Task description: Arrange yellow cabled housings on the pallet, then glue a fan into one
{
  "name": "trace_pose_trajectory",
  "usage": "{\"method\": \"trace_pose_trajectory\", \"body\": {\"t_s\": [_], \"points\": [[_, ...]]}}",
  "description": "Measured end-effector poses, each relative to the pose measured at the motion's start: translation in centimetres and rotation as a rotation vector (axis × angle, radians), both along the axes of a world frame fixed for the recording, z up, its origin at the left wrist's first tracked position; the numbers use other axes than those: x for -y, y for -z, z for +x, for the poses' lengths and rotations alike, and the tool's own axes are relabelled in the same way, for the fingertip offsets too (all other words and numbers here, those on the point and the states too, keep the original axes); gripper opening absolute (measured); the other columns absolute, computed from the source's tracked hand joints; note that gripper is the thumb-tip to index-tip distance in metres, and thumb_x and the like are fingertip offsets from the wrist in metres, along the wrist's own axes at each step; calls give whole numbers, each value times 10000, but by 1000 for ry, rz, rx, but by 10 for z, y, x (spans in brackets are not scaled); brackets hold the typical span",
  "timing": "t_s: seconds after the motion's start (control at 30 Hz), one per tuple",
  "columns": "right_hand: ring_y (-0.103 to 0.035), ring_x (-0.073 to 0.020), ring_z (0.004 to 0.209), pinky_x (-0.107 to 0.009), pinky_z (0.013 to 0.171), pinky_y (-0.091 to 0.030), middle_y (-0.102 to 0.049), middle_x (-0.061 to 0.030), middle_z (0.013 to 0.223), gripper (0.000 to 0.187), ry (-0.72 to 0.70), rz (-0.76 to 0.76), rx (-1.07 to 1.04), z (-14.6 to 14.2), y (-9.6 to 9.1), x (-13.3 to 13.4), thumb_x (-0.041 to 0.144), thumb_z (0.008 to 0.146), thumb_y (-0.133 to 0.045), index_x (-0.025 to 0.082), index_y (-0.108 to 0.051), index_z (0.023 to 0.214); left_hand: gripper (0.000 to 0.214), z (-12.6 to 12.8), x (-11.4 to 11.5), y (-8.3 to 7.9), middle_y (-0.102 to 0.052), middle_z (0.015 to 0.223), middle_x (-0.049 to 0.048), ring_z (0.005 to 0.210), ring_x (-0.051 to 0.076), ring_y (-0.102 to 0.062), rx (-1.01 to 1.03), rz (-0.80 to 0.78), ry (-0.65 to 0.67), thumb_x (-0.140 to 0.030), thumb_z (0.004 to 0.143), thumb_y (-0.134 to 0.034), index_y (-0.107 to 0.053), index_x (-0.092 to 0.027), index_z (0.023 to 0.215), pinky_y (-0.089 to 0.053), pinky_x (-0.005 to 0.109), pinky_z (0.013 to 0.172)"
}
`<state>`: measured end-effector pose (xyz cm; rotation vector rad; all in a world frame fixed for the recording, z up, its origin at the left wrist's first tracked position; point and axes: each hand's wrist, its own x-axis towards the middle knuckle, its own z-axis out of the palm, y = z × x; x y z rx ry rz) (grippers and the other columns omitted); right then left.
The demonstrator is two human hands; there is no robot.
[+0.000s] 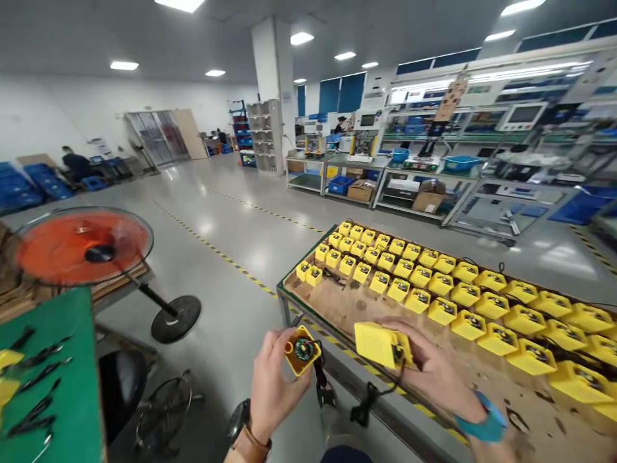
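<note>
Left hand (pixel 274 392): yellow housing (pixel 295 368), dial (pixel 304 350) upward

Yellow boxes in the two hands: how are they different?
The yellow plastic box in the left hand points its round green-and-black end at the camera. The longer-looking yellow plastic box in the right hand lies sideways, showing its plain side. Both have black cables hanging down.

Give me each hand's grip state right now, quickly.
Left hand: closed, holding a small yellow housing.
Right hand: closed, holding a yellow box.
</note>
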<state>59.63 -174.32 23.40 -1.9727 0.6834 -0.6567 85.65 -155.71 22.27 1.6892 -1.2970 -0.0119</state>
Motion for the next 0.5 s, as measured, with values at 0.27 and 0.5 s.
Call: {"method": "trace_pose_trajectory", "body": {"t_s": [0.27,0.5], "points": [[-455,-289,1442,-494,1228,-332,-536,-83,1511,778,-91,36,-261,-48,-1,157,76,634,-503,248,-590,1388,547,-36,211,57,-644,1132,82,1065,249,-657,-142,99,134,-131,733,-697,-577,-226,1259,-577,389,920],[-579,-260,1277,-453,1116,-453,-624,-121,1348,746,-369,-53,-447,44,93,245,0,573,-450,188,-624,1274,548,-12,315,167,-634,1166,104,1101,274,-666,-240,421,-92,-126,712,-735,-587,-195,1236,-567,419,963]]}}
